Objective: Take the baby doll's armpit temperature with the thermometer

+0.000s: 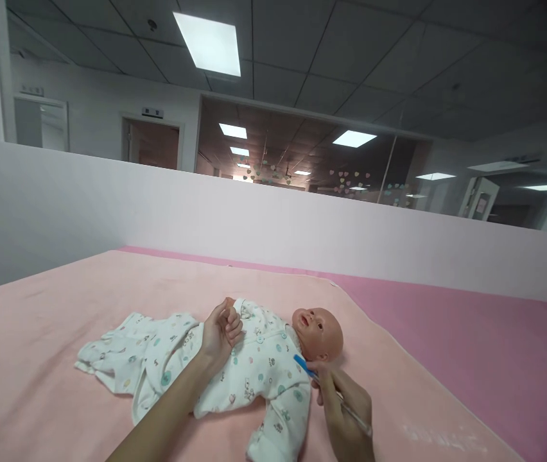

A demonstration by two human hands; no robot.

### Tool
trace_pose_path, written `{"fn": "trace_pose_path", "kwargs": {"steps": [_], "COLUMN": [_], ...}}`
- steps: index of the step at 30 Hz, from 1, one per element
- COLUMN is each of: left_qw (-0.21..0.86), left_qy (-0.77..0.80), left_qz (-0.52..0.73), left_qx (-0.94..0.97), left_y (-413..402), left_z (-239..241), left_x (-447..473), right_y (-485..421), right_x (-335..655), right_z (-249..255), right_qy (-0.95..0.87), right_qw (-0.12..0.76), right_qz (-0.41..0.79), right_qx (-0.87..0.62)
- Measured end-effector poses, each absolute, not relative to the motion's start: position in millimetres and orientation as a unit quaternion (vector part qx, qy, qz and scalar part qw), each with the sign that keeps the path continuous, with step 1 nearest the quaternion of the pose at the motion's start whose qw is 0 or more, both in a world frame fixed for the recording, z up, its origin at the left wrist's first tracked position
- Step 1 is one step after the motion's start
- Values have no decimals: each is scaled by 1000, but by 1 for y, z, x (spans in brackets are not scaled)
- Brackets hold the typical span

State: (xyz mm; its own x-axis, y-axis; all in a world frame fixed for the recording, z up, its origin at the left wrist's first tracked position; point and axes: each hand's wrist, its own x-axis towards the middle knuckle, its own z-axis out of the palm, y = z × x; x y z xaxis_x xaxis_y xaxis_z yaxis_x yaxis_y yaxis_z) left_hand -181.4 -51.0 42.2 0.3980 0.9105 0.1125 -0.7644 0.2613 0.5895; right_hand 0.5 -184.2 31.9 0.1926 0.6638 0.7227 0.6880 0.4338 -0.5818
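Note:
A baby doll (259, 359) in a white printed outfit lies on its back, its bald head (321, 333) toward the right. My left hand (223, 330) reaches over its middle, fingers curled at the doll's far hand, which is mostly hidden behind them. Between the fingers of my right hand (343, 401) is a slim stick with a blue end (301, 363) and a clear, whitish handle; its exact kind does not show. That blue tip is by the doll's shoulder, just below the neck. The doll's near sleeve (280, 420) stretches toward me.
A peach blanket (61, 308) lies under the doll, over a pink mat (470, 333) that shows at the right and back. Behind it stands a low white wall (254, 218), with windows (302, 154) above.

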Motion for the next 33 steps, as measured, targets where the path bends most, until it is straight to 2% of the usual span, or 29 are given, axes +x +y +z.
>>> {"fn": "trace_pose_path", "kwargs": {"steps": [4,8,14,18,21,25,28,33], "left_qw": [782,776,755,693,622,482,364,324], "left_qy": [130,154,185,239,237,215,219,262], "left_qz": [535,537,546,581,613,623,593,576], "left_qx": [291,293,313,355,427,577,684,703], "left_y": [-50,-50,-52,-63,-69,-67,-58,-44], "left_z": [42,41,39,43,49,52,46,26], "left_x": [-181,-180,-178,-175,-167,-144,-124,-111], "right_y": [-200,-195,-174,-168,-163,-138,-106,-70], "right_x": [44,79,95,97,87,50,15,-14], "right_z": [-17,-44,-47,-38,-20,13,27,16], "right_qy": [-594,-571,-620,-636,-628,-640,-664,-669], "right_qw": [449,414,377,329,355,442,448,494], "right_qz": [-73,-76,-69,-69,-77,-89,-87,-57], "right_qx": [-663,-704,-684,-695,-688,-621,-592,-552]}}
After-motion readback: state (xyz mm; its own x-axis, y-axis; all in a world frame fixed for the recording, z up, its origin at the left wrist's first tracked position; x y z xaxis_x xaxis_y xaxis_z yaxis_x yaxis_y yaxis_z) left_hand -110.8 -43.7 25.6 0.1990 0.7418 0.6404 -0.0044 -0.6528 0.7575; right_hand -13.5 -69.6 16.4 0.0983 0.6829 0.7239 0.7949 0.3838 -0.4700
